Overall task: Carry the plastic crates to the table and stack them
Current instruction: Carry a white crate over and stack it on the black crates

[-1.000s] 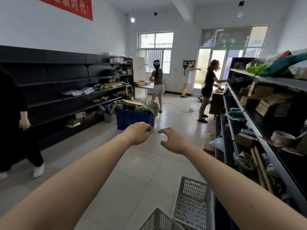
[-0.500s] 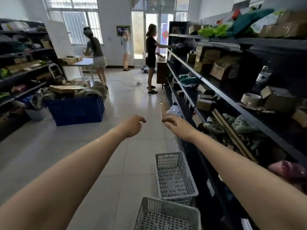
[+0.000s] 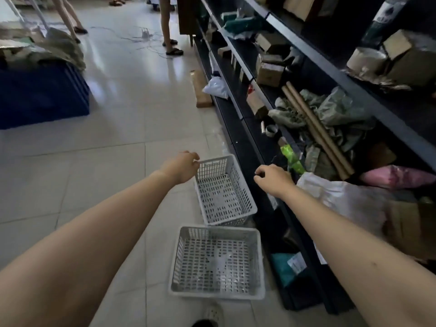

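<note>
A: Two white plastic crates on the floor tiles (image 3: 132,128), both empty & upright. Near crate (image 3: 216,261) at 6 o'clock, just ahead of a shoe tip (image 3: 213,313). Far crate (image 3: 224,191) at 12 from it, almost touching, right by the dark shelving (image 3: 250,147).

B: Hands?

A: Left hand (image 3: 180,169) over the far crate's left-far corner, fingers curled loosely, holding nothing; contact w/ rim — can't tell. Right hand (image 3: 274,179) at 3 o'clock of that crate, over the shelf edge, half-curled, empty.

B: Further out?

A: Blue bin (image 3: 42,95) at 10 o'clock, legs of other people at 12.
</note>
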### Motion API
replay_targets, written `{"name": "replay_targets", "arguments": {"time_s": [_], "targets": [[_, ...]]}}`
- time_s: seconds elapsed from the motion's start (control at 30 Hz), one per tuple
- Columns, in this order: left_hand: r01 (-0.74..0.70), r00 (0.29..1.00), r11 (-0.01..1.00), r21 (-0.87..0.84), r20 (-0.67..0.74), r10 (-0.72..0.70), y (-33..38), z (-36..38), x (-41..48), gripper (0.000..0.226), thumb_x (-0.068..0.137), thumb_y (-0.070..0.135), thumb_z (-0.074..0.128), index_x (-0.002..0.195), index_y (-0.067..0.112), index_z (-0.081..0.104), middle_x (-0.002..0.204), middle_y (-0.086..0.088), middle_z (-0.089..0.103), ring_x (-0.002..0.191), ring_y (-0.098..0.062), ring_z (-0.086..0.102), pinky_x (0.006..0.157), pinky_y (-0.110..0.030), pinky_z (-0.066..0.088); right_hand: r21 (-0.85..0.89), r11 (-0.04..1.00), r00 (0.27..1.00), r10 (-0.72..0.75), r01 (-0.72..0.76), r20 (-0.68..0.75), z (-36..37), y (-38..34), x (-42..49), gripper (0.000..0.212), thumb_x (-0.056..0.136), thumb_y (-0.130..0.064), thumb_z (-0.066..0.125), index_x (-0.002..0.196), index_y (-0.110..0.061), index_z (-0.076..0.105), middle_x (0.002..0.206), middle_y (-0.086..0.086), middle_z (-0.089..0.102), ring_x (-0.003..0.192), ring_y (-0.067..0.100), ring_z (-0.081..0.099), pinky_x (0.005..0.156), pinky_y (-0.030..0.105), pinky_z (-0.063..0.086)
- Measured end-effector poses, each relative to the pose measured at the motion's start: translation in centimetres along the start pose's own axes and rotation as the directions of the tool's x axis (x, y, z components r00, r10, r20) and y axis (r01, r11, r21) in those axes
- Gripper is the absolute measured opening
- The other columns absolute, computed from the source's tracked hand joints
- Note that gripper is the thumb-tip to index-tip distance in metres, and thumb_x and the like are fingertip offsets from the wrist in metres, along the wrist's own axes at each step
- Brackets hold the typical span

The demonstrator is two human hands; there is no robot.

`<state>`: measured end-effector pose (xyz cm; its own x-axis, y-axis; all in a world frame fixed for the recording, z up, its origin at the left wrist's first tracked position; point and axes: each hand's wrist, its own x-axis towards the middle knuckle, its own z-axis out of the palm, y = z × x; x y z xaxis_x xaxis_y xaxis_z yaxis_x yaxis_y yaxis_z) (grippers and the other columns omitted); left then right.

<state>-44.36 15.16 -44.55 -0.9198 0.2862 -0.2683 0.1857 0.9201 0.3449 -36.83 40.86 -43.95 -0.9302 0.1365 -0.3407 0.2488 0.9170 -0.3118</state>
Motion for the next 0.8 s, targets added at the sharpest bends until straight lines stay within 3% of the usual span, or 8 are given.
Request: {"name": "replay_targets", "arguments": {"time_s": [0.17,0.27,0.4,0.57,0.7,0.8], "targets": [[0.128,0.978,0.992,0.007,0.165,-0.127,-5.3,10.5,3.3,0.042,0.097,0.021,0.039,0.137,0.011,0.049,0.137,-0.015,0.051,0.124,-0.034,0.051,0.105,-0.038,0.041,0.058,0.971,0.966,0.224,-0.232,0.126,10.5,6.7,3.8,0.032,0.091,-0.033,0.049,0.115,-0.015,0.06,0.122,0.01,0.059,0.106,0.032,0.058,0.089,0.04,0.049],[0.21,0.949,0.976,0.054,0.227,-0.217,-9.9,19.1,4.6,0.044,0.093,0.024,0.041,0.136,0.015,0.05,0.136,-0.012,0.055,0.122,-0.032,0.053,0.103,-0.039,0.043,0.156,0.899,0.899,0.369,-0.41,0.237,17.6,10.6,6.0,0.036,0.091,-0.032,0.053,0.121,-0.012,0.057,0.125,0.011,0.059,0.104,0.029,0.058,0.08,0.031,0.046],[0.26,0.903,0.956,0.138,0.315,-0.292,-13.8,30.9,4.7,0.042,0.094,0.029,0.04,0.132,0.015,0.051,0.132,-0.01,0.057,0.119,-0.03,0.055,0.097,-0.038,0.046,0.199,0.804,0.818,0.5,-0.561,0.285,27.4,15.0,8.8,0.034,0.09,-0.029,0.054,0.118,-0.01,0.055,0.121,0.014,0.057,0.101,0.031,0.059,0.083,0.037,0.05],[0.272,0.859,0.939,0.209,0.388,-0.335,-18.0,43.5,4.2,0.035,0.091,0.025,0.039,0.118,0.012,0.056,0.115,-0.01,0.059,0.101,-0.029,0.06,0.086,-0.038,0.052,0.138,0.748,0.748,0.595,-0.65,0.295,39.1,20.4,11.2,0.046,0.09,-0.032,0.054,0.13,-0.009,0.049,0.131,0.018,0.048,0.114,0.037,0.053,0.093,0.042,0.047],[0.299,0.829,0.931,0.208,0.427,-0.361,-20.4,50.7,4.1,0.031,0.09,0.017,0.042,0.118,0.006,0.05,0.123,-0.016,0.053,0.108,-0.035,0.055,0.089,-0.042,0.046,0.143,0.713,0.718,0.632,-0.686,0.291,47.1,23.3,12.2,0.055,0.089,-0.033,0.053,0.136,-0.006,0.043,0.136,0.021,0.045,0.12,0.041,0.05,0.098,0.045,0.045],[0.427,0.819,0.899,0.097,0.38,-0.43,-22.8,54.6,4.2,0.038,0.091,0.012,0.038,0.127,0.005,0.044,0.134,-0.016,0.046,0.116,-0.037,0.052,0.096,-0.049,0.047,0.129,0.698,0.701,0.654,-0.704,0.284,51.6,24.7,12.4,0.057,0.089,-0.03,0.052,0.138,-0.004,0.04,0.136,0.025,0.045,0.118,0.043,0.051,0.098,0.045,0.046]]}}
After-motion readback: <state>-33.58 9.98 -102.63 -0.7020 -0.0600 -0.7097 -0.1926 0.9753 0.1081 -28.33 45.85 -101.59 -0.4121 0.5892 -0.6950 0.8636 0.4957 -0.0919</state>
